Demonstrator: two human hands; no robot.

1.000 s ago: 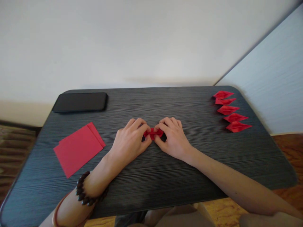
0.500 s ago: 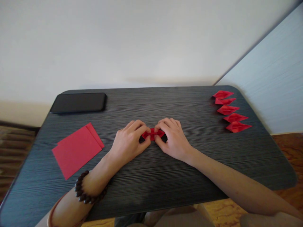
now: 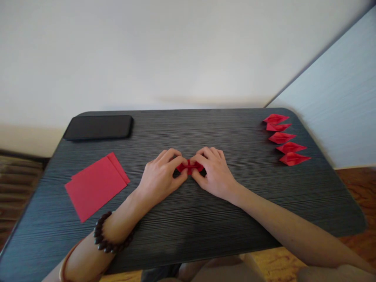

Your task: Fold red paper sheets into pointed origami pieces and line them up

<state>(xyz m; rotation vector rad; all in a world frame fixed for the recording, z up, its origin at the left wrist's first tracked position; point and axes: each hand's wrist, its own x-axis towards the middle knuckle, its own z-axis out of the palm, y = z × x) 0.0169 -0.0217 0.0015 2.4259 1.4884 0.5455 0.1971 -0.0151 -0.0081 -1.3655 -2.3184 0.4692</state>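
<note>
Between my two hands, at the middle of the dark table (image 3: 229, 231), is a small folded red paper piece (image 3: 189, 167). Its middle shows a raised crease, and its ends are partly covered by my fingers. My left hand (image 3: 163, 174) pinches its left end between thumb and fingers. On the other end, my right hand (image 3: 214, 170) has a like pinch, with the thumb on the near side. The thumb tips almost meet in front of the paper.
Flat red paper sheets (image 3: 95, 188) lie overlapped at the left. A black phone (image 3: 98, 127) rests near the back left corner. Several folded red paper boats (image 3: 294, 158) stand in a column at the right. Behind the table is a pale wall (image 3: 188, 55).
Both hands stay on the folded red paper, with my right fingertips a little further inward. The whole view has shifted slightly.
</note>
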